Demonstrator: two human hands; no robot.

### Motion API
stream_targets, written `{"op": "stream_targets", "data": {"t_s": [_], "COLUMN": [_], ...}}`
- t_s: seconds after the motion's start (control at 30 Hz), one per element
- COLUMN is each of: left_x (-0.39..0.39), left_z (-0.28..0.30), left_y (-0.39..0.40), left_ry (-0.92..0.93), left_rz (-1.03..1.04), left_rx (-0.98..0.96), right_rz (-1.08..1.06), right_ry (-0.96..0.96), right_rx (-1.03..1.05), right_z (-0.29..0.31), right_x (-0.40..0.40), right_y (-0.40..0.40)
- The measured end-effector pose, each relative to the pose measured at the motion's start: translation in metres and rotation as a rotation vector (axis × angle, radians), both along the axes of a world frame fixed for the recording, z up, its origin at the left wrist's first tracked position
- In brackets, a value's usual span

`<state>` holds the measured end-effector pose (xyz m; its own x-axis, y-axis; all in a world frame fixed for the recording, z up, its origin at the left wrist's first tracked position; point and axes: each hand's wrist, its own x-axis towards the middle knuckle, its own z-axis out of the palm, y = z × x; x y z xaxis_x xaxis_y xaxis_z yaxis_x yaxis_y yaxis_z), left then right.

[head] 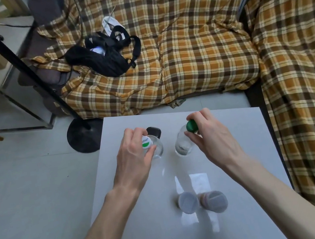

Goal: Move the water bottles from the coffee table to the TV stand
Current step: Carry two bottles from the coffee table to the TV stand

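Two clear water bottles stand upright on the white coffee table (239,219). The left bottle (158,150) has a white cap with a green mark; my left hand (135,155) wraps its neck from above. The right bottle (182,146) has a green cap, and my right hand (210,138) pinches that cap and neck with fingers and thumb. Both bottles rest on the table top. The TV stand is out of view.
Two small lidded jars (188,202) (214,202) stand near the table's front. A small black object (154,132) lies behind the left bottle. A plaid-covered sofa (203,47) with a black bag (102,56) sits beyond. A black lamp stand base (83,138) is on the floor at left.
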<state>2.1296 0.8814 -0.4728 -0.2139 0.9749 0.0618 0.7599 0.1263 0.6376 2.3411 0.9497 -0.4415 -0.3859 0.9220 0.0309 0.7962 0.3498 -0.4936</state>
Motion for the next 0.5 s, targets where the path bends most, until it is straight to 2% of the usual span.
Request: {"op": "stream_targets", "data": {"t_s": [0.23, 0.5], "left_x": [-0.003, -0.016], "left_z": [0.085, 0.194], "left_y": [-0.075, -0.186], "left_ry": [-0.056, -0.061], "left_rz": [0.137, 0.416], "left_rx": [0.085, 0.218], "right_rz": [0.102, 0.419], "right_ry": [0.052, 0.08], "right_rx": [0.092, 0.258], "right_z": [0.1, 0.223], "right_x": [-0.006, -0.041], "right_y": [-0.045, -0.107]}}
